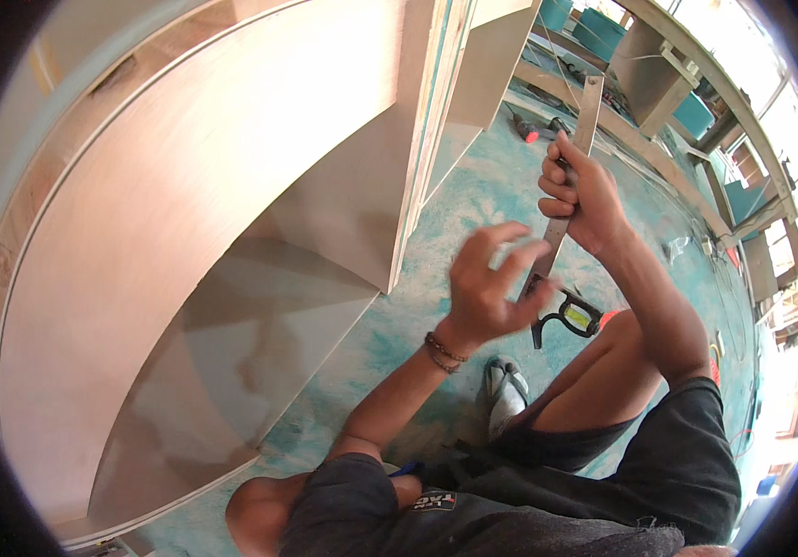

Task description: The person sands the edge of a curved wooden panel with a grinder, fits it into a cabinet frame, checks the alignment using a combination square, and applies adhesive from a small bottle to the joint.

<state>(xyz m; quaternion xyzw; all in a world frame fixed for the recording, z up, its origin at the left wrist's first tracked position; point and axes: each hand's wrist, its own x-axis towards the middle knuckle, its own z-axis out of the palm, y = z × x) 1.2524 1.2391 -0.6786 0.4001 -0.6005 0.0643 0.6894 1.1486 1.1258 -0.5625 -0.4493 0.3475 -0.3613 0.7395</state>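
My right hand (594, 206) is closed around the steel blade of a combination square (589, 113), holding it up at a slant. The square's dark head (581, 317), with a yellow-green level vial, hangs at the lower end of the blade. A small dark bit shows between the right fingers; what it is I cannot make out. My left hand (490, 286), slightly blurred, has its fingers spread and curved beside the blade's lower part. Nothing shows in its grasp. Two dark bracelets (442, 355) circle the left wrist.
A large curved wooden cabinet piece (185, 176) with an open hollow fills the left. A red-ended tool (524, 127) lies on the teal-stained floor (454, 186). Behind it are wooden frames (659, 162), teal containers (600, 35) and loose cords. My bent leg (594, 385) is close below the square.
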